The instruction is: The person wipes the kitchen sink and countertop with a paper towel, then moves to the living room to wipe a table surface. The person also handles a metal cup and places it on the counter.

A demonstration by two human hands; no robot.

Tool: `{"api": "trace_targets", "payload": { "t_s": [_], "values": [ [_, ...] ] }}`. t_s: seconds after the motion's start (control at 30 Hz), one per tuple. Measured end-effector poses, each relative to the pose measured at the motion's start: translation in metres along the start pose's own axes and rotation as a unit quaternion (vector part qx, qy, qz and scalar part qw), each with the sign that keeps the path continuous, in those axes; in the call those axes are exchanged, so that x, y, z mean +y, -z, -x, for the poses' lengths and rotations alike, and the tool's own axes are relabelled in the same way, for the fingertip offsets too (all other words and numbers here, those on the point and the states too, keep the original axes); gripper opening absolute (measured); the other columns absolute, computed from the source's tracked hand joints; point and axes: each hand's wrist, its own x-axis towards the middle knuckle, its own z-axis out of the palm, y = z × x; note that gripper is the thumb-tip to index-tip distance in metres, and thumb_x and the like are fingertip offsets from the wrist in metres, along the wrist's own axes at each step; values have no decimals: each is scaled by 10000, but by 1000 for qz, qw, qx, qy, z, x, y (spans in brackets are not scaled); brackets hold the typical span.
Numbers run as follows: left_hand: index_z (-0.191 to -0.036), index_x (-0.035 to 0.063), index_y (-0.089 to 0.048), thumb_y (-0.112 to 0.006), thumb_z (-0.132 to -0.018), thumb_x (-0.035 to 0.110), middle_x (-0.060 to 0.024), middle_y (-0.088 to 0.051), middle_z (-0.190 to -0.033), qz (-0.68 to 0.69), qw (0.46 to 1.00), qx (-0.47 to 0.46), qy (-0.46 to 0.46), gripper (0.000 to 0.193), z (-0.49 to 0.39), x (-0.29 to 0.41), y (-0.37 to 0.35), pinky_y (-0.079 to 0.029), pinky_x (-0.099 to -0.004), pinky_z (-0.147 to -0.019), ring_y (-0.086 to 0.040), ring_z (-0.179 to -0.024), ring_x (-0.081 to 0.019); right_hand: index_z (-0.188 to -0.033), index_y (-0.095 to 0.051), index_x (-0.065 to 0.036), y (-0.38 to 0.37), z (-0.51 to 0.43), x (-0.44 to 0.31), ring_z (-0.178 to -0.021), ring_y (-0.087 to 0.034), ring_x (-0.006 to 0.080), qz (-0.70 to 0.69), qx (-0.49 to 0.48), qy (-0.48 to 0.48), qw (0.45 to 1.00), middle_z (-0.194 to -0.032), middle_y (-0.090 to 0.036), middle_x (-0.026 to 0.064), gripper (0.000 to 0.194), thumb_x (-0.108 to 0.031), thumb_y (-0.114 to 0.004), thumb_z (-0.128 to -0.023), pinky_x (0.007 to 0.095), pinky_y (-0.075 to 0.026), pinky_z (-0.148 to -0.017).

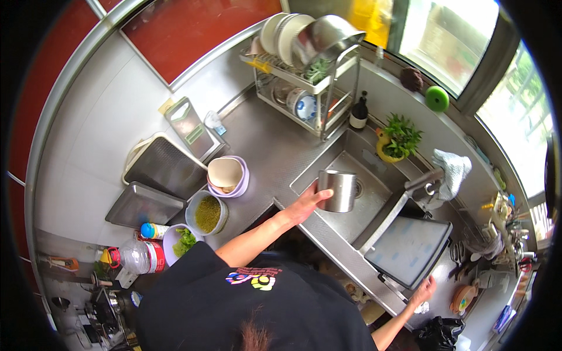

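Observation:
My left hand (308, 202) grips a stainless steel cup (337, 191) by its side, above the near edge of a steel sink basin (347, 223). Farther right, my right hand (423, 291) is at the lower corner of a translucent white cutting board with a black rim (410, 250), which lies over the other part of the sink. Whether its fingers hold the board or only rest beside it, I cannot tell. A crumpled whitish scrap (422, 307) is just below that hand. The faucet (423, 184) stands behind, with a light blue cloth (452, 173) draped on it.
A dish rack (316, 129) with plates and bowls stands at the back. Behind the sink are a dark bottle (359, 112) and a duck-shaped planter (390, 147). To the left are a tub of green beans (207, 215), a bowl of leafy greens (169, 245) and a large plastic bottle (138, 256).

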Motion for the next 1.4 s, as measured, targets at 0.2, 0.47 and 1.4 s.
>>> {"api": "trace_targets", "payload": {
  "t_s": [0.2, 0.47, 1.4],
  "values": [
    [-1487, 47, -278, -827, -754, 457, -97, -448, -1338, -74, 994, -33, -68, 1003, -13, 45, 15, -423, -327, -1001, -452, -1237, -189, -1193, -635, 14, 101, 16, -143, -894, -662, 208, 48, 286, -10, 957, -1125, -668, 130, 249, -54, -491, -1001, 314, -552, -788],
    [-1505, 65, -255, -870, -732, 329, -113, -395, -1405, -91, 987, -11, -130, 1022, -42, 29, 42, -308, -380, -1122, -367, -1330, -241, -1278, -566, -13, -57, 27, -374, -990, -603, 189, -152, -45, 91, 983, -1131, -637, 104, 304, -95, -545, -986, 315, -492, -889],
    [-1537, 37, -178, -902, -649, 361, -224, -370, -1455, -306, 870, 94, -374, 1191, -48, 38, 86, -319, -497, -1118, -397, -1308, -419, -1440, -369, -16, -223, 58, -551, -1267, -483, 227, -256, -354, 117, 892, -1345, -509, 108, 967, -355, -883, -695, 374, -348, -1103]
  ]
}}
